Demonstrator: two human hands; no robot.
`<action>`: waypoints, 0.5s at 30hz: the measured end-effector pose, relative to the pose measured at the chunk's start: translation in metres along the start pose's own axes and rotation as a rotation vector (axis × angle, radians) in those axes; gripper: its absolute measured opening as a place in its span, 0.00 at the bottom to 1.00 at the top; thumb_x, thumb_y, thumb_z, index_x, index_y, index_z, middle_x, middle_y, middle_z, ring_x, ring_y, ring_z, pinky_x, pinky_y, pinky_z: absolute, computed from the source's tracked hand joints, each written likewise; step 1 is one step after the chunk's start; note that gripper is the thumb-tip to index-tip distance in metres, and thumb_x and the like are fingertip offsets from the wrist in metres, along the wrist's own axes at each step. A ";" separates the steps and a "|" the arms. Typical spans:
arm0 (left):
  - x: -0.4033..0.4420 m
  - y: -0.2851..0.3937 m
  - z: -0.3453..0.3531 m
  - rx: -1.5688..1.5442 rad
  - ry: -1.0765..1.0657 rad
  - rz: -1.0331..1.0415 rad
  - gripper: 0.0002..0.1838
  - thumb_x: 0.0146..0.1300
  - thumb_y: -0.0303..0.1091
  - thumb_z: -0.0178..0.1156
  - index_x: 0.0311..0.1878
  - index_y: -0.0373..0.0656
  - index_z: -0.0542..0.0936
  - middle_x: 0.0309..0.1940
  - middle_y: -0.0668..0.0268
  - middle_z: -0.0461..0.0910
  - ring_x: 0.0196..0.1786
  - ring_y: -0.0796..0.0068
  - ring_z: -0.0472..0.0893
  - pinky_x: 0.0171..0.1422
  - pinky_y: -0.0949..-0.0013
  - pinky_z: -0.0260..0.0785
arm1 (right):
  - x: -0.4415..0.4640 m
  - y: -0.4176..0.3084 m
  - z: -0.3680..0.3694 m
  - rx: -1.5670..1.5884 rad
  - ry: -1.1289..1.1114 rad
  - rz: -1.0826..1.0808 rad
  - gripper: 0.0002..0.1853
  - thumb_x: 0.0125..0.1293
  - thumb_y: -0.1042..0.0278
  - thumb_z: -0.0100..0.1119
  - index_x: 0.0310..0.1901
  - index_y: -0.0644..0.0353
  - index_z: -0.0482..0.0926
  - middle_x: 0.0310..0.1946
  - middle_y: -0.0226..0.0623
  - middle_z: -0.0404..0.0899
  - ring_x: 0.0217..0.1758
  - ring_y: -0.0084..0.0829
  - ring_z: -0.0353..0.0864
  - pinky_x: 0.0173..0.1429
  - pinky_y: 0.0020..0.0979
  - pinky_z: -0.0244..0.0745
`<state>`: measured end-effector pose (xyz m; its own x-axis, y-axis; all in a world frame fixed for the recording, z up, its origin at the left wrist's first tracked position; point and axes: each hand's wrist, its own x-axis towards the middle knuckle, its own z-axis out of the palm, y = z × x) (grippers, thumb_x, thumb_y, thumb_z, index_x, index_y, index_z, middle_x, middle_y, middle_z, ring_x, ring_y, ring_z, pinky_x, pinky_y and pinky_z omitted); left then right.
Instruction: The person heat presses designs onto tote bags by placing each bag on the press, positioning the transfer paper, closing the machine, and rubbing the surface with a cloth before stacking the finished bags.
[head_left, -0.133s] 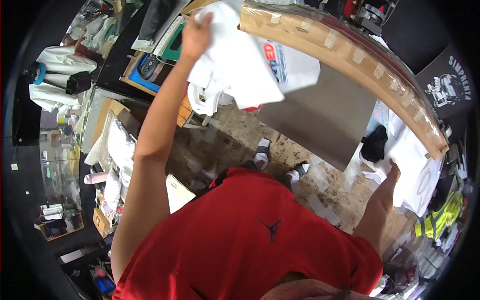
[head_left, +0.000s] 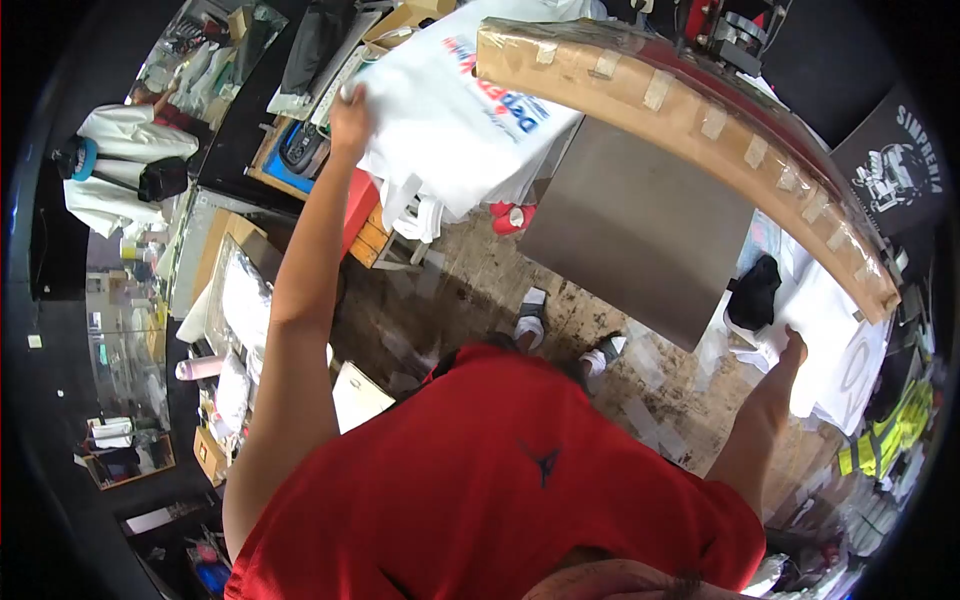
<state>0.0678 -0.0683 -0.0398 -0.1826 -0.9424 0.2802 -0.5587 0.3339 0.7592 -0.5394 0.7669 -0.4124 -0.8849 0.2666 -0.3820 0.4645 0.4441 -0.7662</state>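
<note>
My left hand (head_left: 352, 122) is at the upper left, its fingers closed on the near-left edge of a white printed sheet of thin, soft material (head_left: 410, 105). Red and blue lettering shows on the sheet, which lies spread out and partly passes behind a cardboard-covered, taped frame (head_left: 640, 85). At the right, my right hand (head_left: 793, 348) is against a white cloth-like pile (head_left: 825, 345); most of its fingers are hidden. A black cloth item (head_left: 753, 292) lies just beside that hand. Between my hands is a flat grey-brown board (head_left: 640, 230).
A wooden stool (head_left: 375, 240) stands under the white sheet. Red machine parts (head_left: 735, 30) rise behind the taped frame. A cluttered bench (head_left: 235, 290) lines the left, and a yellow high-visibility vest (head_left: 885, 435) hangs at the right.
My left hand has moved down and left with the white sheet, which has unfolded flatter so that more of its lettering shows. My right hand has barely moved.
</note>
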 end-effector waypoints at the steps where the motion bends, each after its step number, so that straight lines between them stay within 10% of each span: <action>1: -0.001 -0.030 0.003 0.005 0.019 0.045 0.22 0.75 0.41 0.56 0.61 0.32 0.74 0.47 0.45 0.84 0.49 0.51 0.85 0.54 0.57 0.75 | 0.003 -0.005 -0.009 -0.005 0.020 -0.019 0.20 0.49 0.55 0.79 0.35 0.64 0.88 0.38 0.42 0.86 0.45 0.44 0.82 0.56 0.43 0.73; 3: -0.029 -0.029 0.009 0.020 0.022 -0.238 0.21 0.74 0.39 0.55 0.61 0.32 0.74 0.48 0.43 0.83 0.49 0.46 0.84 0.54 0.53 0.75 | 0.011 -0.020 -0.016 -0.095 0.171 -0.012 0.17 0.51 0.57 0.77 0.33 0.64 0.87 0.34 0.40 0.85 0.39 0.41 0.81 0.48 0.41 0.74; 4: 0.013 -0.140 0.026 0.092 0.001 -0.186 0.21 0.73 0.39 0.55 0.61 0.33 0.74 0.50 0.42 0.82 0.51 0.45 0.83 0.56 0.52 0.75 | 0.001 -0.029 -0.018 -0.189 0.315 0.010 0.14 0.53 0.59 0.75 0.31 0.63 0.86 0.31 0.39 0.84 0.32 0.39 0.81 0.41 0.39 0.76; 7: -0.011 -0.146 0.046 0.243 0.124 -0.234 0.21 0.71 0.43 0.57 0.58 0.37 0.76 0.51 0.46 0.83 0.56 0.44 0.81 0.60 0.50 0.72 | -0.015 -0.058 -0.049 0.052 0.145 -0.062 0.08 0.60 0.67 0.62 0.29 0.63 0.84 0.28 0.37 0.84 0.26 0.26 0.82 0.29 0.30 0.76; 15: -0.004 -0.172 0.027 0.212 -0.126 -0.042 0.28 0.61 0.51 0.70 0.58 0.41 0.80 0.51 0.51 0.85 0.57 0.48 0.82 0.60 0.54 0.73 | -0.164 -0.053 -0.235 0.020 0.388 -0.388 0.15 0.62 0.69 0.56 0.48 0.60 0.84 0.24 0.31 0.83 0.26 0.23 0.81 0.32 0.26 0.75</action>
<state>0.1424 -0.1227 -0.1870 -0.2476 -0.9546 0.1658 -0.7225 0.2959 0.6248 -0.4108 0.9005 -0.1878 -0.9116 0.3842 0.1461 0.1026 0.5570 -0.8242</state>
